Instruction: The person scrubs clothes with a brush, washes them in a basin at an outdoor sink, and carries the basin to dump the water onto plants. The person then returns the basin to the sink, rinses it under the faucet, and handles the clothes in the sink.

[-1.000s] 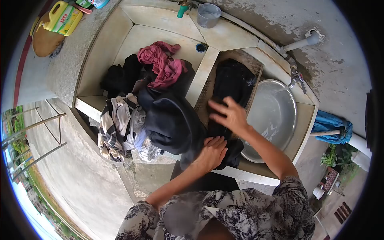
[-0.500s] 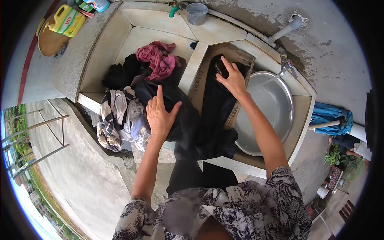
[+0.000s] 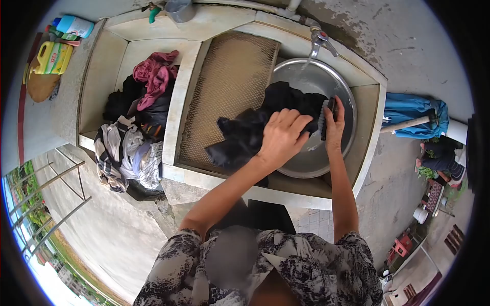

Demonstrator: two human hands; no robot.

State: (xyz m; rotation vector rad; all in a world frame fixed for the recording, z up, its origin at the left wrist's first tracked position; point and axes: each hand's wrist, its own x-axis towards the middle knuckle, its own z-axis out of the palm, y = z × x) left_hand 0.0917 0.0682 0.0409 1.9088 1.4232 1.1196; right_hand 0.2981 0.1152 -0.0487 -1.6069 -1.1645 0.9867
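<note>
Clutching brush (image 3: 322,118) w/ RH (image 3: 335,127), LH (image 3: 284,135) half-curled on cloth (image 3: 243,134)

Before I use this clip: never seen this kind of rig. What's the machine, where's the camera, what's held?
No machine here: these are a person's own two bare hands. The view comes from one camera worn on the head, looking forward and down.

The right hand holds a brush over a metal basin. The left hand is on black cloth; how firmly it grips, I can't tell. That cloth lies partly on a textured board and partly over the basin, below a tap.

The compartment on the left holds more laundry, including a pink garment and dark cloth; pale striped pieces hang at its front edge.
</note>
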